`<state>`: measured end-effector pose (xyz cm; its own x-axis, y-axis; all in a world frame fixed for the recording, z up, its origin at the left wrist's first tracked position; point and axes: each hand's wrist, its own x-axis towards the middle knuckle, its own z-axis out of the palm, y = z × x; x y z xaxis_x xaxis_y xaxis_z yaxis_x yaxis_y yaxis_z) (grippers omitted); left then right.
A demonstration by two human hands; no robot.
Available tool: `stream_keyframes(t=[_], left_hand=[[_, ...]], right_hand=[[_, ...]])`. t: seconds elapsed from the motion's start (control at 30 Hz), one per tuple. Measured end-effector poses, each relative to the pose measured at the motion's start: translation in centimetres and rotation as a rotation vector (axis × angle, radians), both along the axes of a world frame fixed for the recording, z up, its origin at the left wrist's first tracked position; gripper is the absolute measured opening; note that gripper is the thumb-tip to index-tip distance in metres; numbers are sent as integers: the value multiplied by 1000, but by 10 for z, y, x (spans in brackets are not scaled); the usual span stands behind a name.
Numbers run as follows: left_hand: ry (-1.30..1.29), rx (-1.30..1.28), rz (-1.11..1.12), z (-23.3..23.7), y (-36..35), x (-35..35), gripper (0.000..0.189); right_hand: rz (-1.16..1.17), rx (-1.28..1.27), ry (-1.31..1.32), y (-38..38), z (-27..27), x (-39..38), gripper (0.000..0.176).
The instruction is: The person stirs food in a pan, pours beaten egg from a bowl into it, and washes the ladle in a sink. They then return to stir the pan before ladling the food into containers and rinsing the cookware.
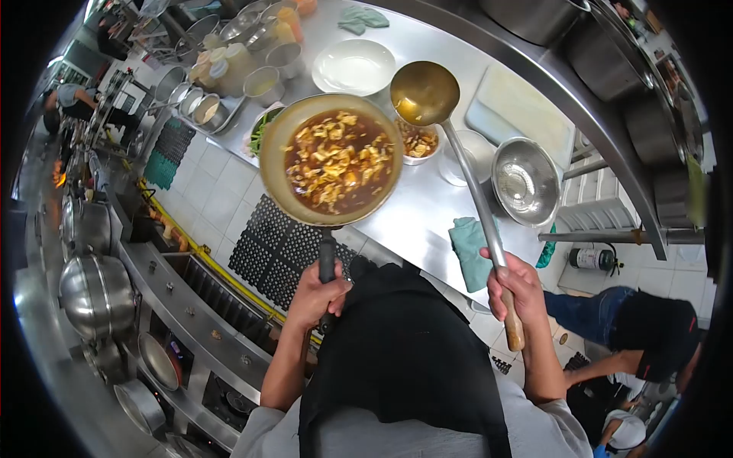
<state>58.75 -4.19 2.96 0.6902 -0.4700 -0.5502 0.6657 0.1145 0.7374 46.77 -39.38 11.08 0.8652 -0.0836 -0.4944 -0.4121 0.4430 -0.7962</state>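
Note:
My left hand [318, 293] is wrapped round the black handle of a frying pan [276, 179], held up over the near edge of the steel table. Brown sauce with chopped pale pieces [336, 162] fills much of the pan. In my right hand [518, 285] is the wooden end of a long ladle [473, 179]. The ladle's bowl [425, 91] hangs to the right of the pan, with a little brownish liquid in it. Partly hidden between pan and ladle is a small container of chopped food [418, 142]. A white oval plate [353, 67] lies just beyond the pan.
On the steel table [405, 221] are a metal colander [527, 182], a green cloth [469, 252], a cutting board [523, 111] and squeeze bottles [229, 65]. A stove [198, 328] with pots runs along the left. Other people [649, 332] are at the right and far left.

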Motion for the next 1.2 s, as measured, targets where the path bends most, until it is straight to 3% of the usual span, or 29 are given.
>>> stream_keyframes(t=[0.23,0.37,0.4,0.5,0.6,0.8,1.0,1.2], left_hand=[[-39,-53,-113,-5,-21,8,24],[-55,-62,-162,-3,-28,13,23],[-60,-61,-179,-5,-31,15,23],[-77,-76,-202,-10,-37,16,23],[-77,-86,-202,-11,-37,14,24],[-66,-83,-191,-11,-37,12,24],[-85,-87,-201,-9,-37,15,24],[-69,-78,-167,-9,-37,18,23]], right_hand=[[154,-359,162,10,30,1,43],[246,-394,277,19,44,-5,42],[279,-322,277,19,46,-5,39],[97,234,251,9,46,-6,41],[-16,432,272,10,53,-8,44],[32,339,232,8,65,-8,44],[-113,883,238,-9,54,-12,49],[-65,775,191,-11,60,-7,50]])
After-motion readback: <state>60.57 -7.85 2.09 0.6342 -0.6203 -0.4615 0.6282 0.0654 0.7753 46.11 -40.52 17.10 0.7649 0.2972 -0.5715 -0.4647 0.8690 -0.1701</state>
